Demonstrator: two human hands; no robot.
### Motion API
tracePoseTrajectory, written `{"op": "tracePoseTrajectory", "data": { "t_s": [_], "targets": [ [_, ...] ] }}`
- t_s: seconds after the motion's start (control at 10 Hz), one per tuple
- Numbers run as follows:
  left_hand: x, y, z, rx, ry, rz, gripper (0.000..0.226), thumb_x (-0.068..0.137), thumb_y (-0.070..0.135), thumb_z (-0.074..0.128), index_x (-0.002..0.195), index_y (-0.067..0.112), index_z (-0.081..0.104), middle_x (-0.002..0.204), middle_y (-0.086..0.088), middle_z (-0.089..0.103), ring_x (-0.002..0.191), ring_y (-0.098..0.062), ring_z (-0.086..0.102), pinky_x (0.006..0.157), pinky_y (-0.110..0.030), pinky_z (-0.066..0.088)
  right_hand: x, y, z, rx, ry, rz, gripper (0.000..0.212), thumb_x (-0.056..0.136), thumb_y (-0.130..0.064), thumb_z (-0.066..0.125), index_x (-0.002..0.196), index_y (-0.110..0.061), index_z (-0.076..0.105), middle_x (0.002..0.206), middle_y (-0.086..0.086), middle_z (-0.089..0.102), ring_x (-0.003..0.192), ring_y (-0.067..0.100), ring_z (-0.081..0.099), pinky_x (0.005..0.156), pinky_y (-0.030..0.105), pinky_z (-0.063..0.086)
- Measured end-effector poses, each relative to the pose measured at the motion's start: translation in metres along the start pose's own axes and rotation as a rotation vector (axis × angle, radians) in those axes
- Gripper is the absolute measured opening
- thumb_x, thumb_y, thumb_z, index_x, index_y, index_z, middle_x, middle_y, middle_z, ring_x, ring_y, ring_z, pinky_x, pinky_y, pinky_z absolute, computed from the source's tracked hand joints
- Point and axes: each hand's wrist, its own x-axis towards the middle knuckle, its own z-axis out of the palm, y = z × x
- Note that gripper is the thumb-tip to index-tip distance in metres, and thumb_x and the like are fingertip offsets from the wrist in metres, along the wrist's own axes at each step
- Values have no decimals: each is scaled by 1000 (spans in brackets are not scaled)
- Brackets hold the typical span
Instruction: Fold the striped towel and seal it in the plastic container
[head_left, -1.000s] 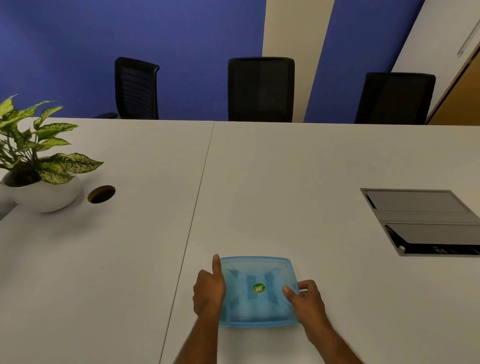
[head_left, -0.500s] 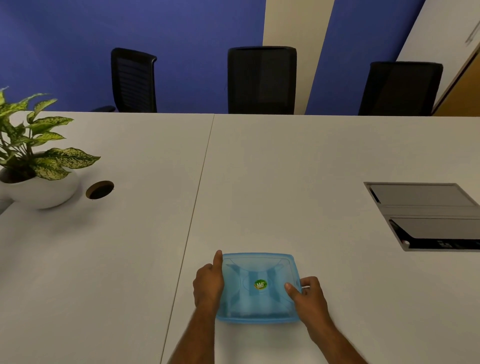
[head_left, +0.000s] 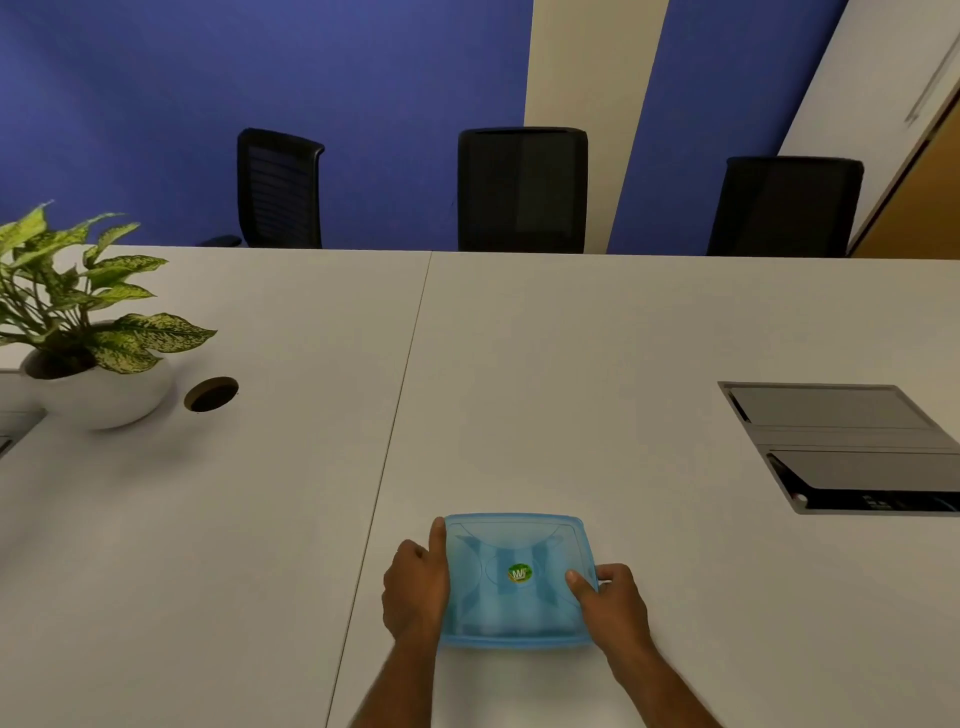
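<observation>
A square plastic container (head_left: 514, 540) with a translucent blue lid and a round green sticker lies on the white table (head_left: 545, 389) near its front edge. Pale stripes of the towel (head_left: 485, 608) show faintly through the lid. My left hand (head_left: 415, 592) clasps the container's left side, thumb laid along the lid's edge. My right hand (head_left: 615, 603) grips the right side, thumb pressing on the lid and fingers curled around the rim.
A potted plant in a white bowl (head_left: 104, 395) stands at the far left, beside a round cable hole (head_left: 211, 394). A grey flip-up socket panel (head_left: 841, 447) is set into the table at the right. Three black chairs (head_left: 522, 189) line the far edge.
Both hands hold the same grip on the container. The view has tilted up a little, so the container and hands sit slightly lower in the frame.
</observation>
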Motion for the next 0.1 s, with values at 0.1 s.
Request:
{"op": "tracePoseTrajectory", "data": {
  "t_s": [0.1],
  "targets": [
    [-13,-10,-7,47,6,77,58,83,77,38,84,21,54,82,4,64,71,-14,59,64,-34,52,-2,-4,-2,-62,-14,-2,44,83,-37,71,114,-10,55,106,13,67,94,29,65,86,44,55]
  ]
}}
